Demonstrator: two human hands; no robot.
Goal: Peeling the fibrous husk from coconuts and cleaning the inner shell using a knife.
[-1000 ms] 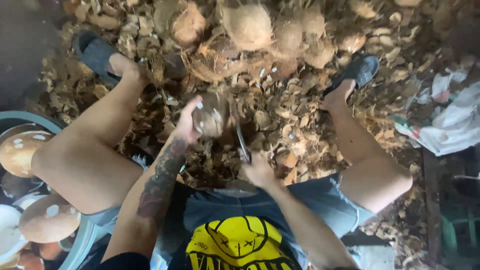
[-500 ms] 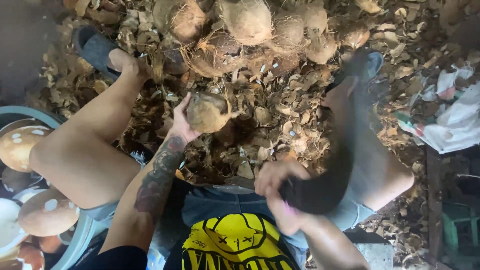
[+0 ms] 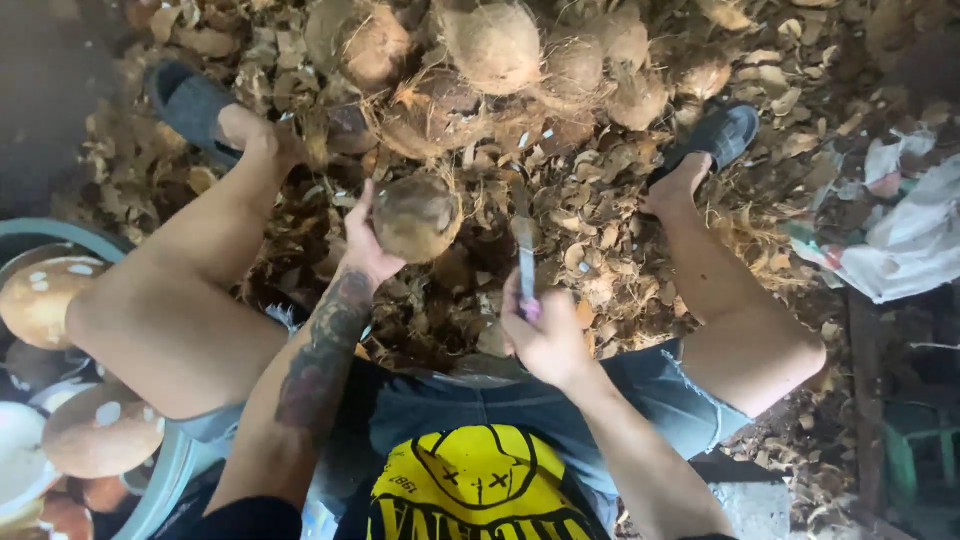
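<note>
My left hand (image 3: 366, 248) holds a round brown coconut (image 3: 415, 215) out in front of me, between my bare knees. My right hand (image 3: 543, 335) grips the handle of a knife (image 3: 524, 255) whose blade points away from me, just right of the coconut and not touching it. Under both hands the ground is covered with dry coconut husk scraps (image 3: 600, 250).
Several unhusked coconuts (image 3: 495, 45) are piled ahead between my sandalled feet (image 3: 195, 105). A blue-rimmed tub (image 3: 160, 480) of peeled coconuts sits at my left. White and coloured cloth (image 3: 900, 240) lies at the right, with a dark green frame (image 3: 900, 450) below it.
My right hand swung back toward my body in a blur, then came forward again with the knife pointing outward beside the coconut. The left hand kept the coconut and turned it slightly.
</note>
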